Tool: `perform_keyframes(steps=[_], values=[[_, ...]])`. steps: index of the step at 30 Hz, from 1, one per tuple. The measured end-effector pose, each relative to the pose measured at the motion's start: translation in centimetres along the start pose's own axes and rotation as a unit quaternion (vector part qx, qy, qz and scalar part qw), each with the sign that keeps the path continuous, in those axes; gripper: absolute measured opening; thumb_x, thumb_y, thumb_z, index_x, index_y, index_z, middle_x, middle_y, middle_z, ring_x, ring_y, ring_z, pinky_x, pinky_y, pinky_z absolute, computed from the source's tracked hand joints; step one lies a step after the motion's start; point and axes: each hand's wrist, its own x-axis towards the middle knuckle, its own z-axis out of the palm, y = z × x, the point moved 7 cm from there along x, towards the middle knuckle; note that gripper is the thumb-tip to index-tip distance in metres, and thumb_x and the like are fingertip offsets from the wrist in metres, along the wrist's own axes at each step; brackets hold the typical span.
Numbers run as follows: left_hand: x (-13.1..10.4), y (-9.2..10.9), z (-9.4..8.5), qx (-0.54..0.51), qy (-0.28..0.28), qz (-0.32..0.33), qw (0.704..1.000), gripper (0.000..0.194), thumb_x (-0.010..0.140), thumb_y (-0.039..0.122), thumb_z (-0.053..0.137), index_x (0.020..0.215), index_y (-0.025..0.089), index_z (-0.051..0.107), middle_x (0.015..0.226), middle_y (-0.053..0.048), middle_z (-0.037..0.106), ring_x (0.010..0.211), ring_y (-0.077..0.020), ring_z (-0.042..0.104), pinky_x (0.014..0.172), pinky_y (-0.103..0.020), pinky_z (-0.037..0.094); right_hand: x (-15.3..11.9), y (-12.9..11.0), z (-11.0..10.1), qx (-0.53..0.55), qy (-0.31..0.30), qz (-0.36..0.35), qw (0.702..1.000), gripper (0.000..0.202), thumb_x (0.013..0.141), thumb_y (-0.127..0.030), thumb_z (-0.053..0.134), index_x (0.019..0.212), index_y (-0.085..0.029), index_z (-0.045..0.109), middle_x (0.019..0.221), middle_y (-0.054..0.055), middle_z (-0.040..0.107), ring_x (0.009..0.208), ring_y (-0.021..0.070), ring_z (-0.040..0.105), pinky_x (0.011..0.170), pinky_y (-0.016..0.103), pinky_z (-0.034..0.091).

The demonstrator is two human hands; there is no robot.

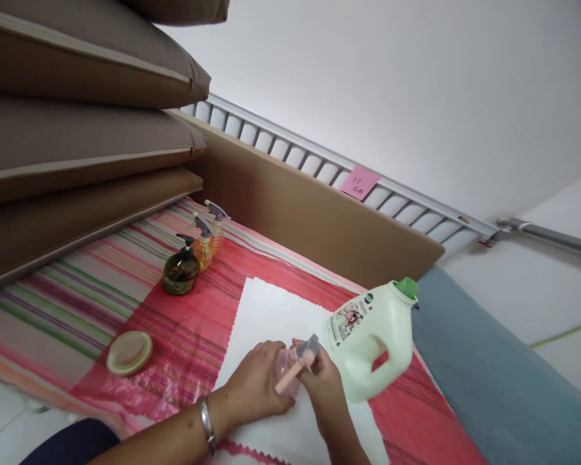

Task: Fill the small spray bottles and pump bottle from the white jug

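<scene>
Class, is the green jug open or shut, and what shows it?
Open: the jug shows its green spout uncovered.

Ahead of me a pale wall rises above a white radiator, with a brown panel before it. I see stacked brown cushions leftward, a blue-grey surface and grey pipe rightward

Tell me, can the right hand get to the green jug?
Probably yes: the jug stands close beside the right hand with nothing seen between them, though that hand is busy with the pink bottle.
</scene>
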Motion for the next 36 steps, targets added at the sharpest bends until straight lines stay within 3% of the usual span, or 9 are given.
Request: perform_keyframes(steps=[3,11,16,19,24,28,30,33,36], values=[[-0.1,-0.2,0.0,0.035,0.008,0.014,0.999,0.053,0.060,0.024,0.063,0.110,0.019,0.047,0.104,-0.007,0.057,0.093,-0.0236,0.055,0.084,-0.035,0.044,0.0,-1.2,0.3,0.018,-0.069,-0.021,0.997,0.041,0.065,-0.037,0.071,0.101,-0.020,0.065,0.104,0.010,0.068,0.095,0.0270,0.061,0.085,0.041,0.048],[-0.3,-0.5,-0.1,0.065,0.013,-0.018,0.998,0.051,0.057,0.025,0.064,0.106,0.019,0.050,0.108,-0.009,0.057,0.097,-0.0254,0.055,0.086,-0.037,0.044,-0.5,-2.1,-0.5,-0.041,0.008,-0.043,0.998,0.026,0.059,-0.034,0.071,0.083,-0.023,0.070,0.080,0.006,0.069,0.082,0.0269,0.062,0.079,0.041,0.050],[-0.3,-0.8,-0.3,0.068,0.019,-0.020,0.997,0.053,0.058,0.027,0.064,0.108,0.019,0.050,0.108,-0.009,0.058,0.096,-0.0251,0.055,0.086,-0.036,0.044,-0.8,-2.9,-0.3,0.010,-0.045,-0.038,0.998,0.032,0.055,-0.037,0.075,0.085,-0.028,0.070,0.081,0.002,0.071,0.089,0.0268,0.063,0.083,0.038,0.050],[-0.3,-0.7,-0.5,0.079,0.021,-0.018,0.997,0.057,0.057,0.028,0.066,0.110,0.019,0.049,0.107,-0.009,0.058,0.096,-0.0254,0.054,0.086,-0.036,0.043,-0.8,-2.1,-0.4,0.041,-0.046,-0.036,0.997,0.035,0.064,-0.045,0.067,0.094,-0.027,0.068,0.088,0.004,0.071,0.094,0.0263,0.061,0.086,0.039,0.048],[-0.1,-0.9,-1.1,0.102,0.041,-0.026,0.994,0.064,0.057,0.028,0.067,0.116,0.019,0.046,0.111,-0.009,0.057,0.101,-0.0260,0.052,0.090,-0.036,0.041,-1.2,-0.8,-3.8,0.112,0.107,0.001,0.988,0.042,0.078,-0.053,0.050,0.101,-0.019,0.061,0.096,0.009,0.068,0.087,0.0248,0.062,0.078,0.040,0.050],[0.2,-1.4,-1.7,0.129,0.072,-0.049,0.988,0.062,0.058,0.029,0.067,0.116,0.018,0.046,0.112,-0.010,0.056,0.103,-0.0272,0.051,0.090,-0.038,0.040,-4.1,-4.9,-6.1,0.001,0.239,-0.094,0.967,0.029,0.078,-0.048,0.054,0.083,-0.021,0.063,0.083,0.005,0.067,0.079,0.0215,0.061,0.078,0.036,0.048],[0.3,-1.3,-1.9,0.137,0.084,-0.056,0.985,0.062,0.059,0.029,0.066,0.116,0.018,0.045,0.111,-0.010,0.057,0.104,-0.0274,0.051,0.090,-0.039,0.040,-5.1,-6.9,-4.2,-0.069,0.173,-0.146,0.972,0.024,0.079,-0.043,0.055,0.080,-0.022,0.066,0.082,0.006,0.068,0.082,0.0229,0.061,0.078,0.035,0.049],[0.3,-0.9,-2.3,0.140,0.081,-0.074,0.984,0.055,0.064,0.026,0.062,0.116,0.018,0.045,0.107,-0.010,0.059,0.102,-0.0264,0.053,0.088,-0.038,0.041,-5.8,-7.6,0.8,-0.143,-0.004,-0.194,0.971,0.023,0.076,-0.034,0.059,0.094,-0.025,0.069,0.104,0.008,0.069,0.099,0.0276,0.061,0.087,0.039,0.049],[0.0,-0.5,-2.5,0.137,0.070,-0.082,0.985,0.045,0.067,0.023,0.058,0.111,0.020,0.048,0.104,-0.009,0.060,0.099,-0.0252,0.055,0.086,-0.037,0.042,-5.3,-6.7,3.0,-0.178,-0.054,-0.199,0.962,0.031,0.074,-0.031,0.061,0.104,-0.025,0.067,0.115,0.007,0.065,0.110,0.0279,0.056,0.099,0.042,0.042]])
